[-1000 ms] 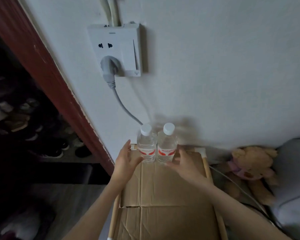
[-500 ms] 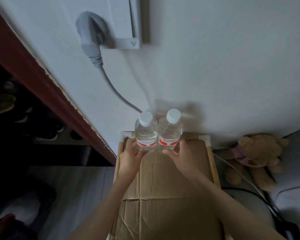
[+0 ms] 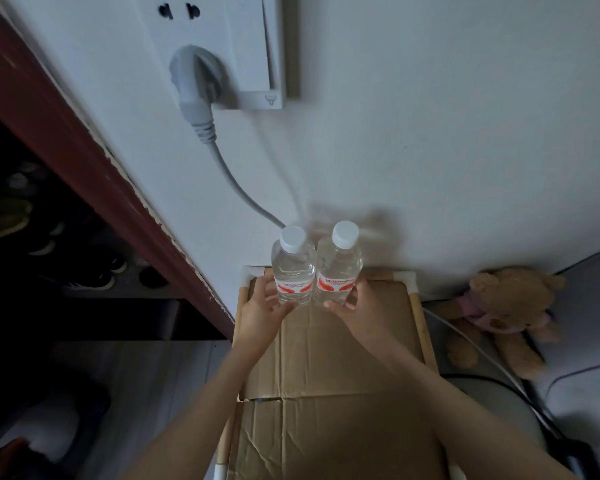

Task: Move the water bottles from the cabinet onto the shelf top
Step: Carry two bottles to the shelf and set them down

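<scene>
Head view — two water bottles [image 3: 314, 268] stand upright, touching, at the cardboard-covered shelf top's [image 3: 333, 358] far edge by the wall. The left hand [image 3: 262, 315] and right hand [image 3: 361, 311] flank their bases — fingers spread, whether gripping I cannot tell.

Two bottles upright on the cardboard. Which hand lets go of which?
Left hand for the left bottle, right hand for the right bottle: each cups its own, outer side.

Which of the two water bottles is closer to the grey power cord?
The left bottle, by the left hand. The grey cord runs down behind its white cap; the right bottle stands farther from it.
</scene>
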